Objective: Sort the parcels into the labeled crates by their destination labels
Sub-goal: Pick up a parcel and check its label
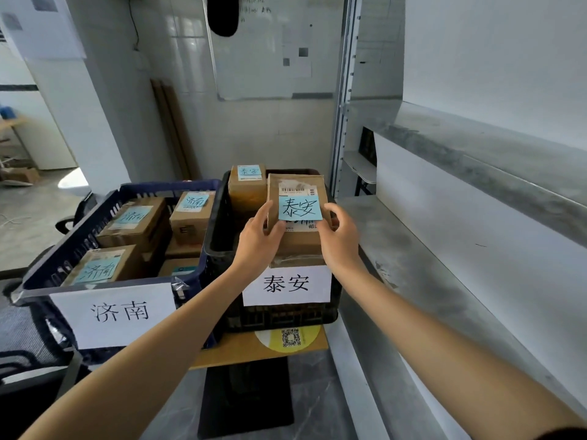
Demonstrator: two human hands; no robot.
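Holding the small cardboard parcel (298, 246) from both sides, the left hand (259, 236) gripped its left edge and the right hand (340, 239) its right edge. The fingers and thumb of each hand were curled round the box. The fingertips lay close to the lower corners of the blue note (300, 208), marked 泰安, on the top face. The parcel sat between the two palms, tilted so that its labelled face turned up toward the camera. It hung over the near part of the black crate (219, 223), whose white front sign (287, 284) also read 泰安. Whether its underside touched the rim or anything inside could not be told.

The box looked stiff and square-cornered, sealed with tape, and probably light, since a fingertip hold seemed enough to carry it. Bare cardboard should give dry, sure friction, while the taped strips would likely be slicker. The note seemed stuck on only lightly, so a dragging thumb might peel it. The opposite side walls, clear of the note, looked like the best place to hold.

Another parcel with a 泰安 note (247, 188) stood at the back of the black crate. Just beside it to the left, the blue crate (95, 217), signed 济南 (117, 312), held parcels with 济南 notes (133, 223).
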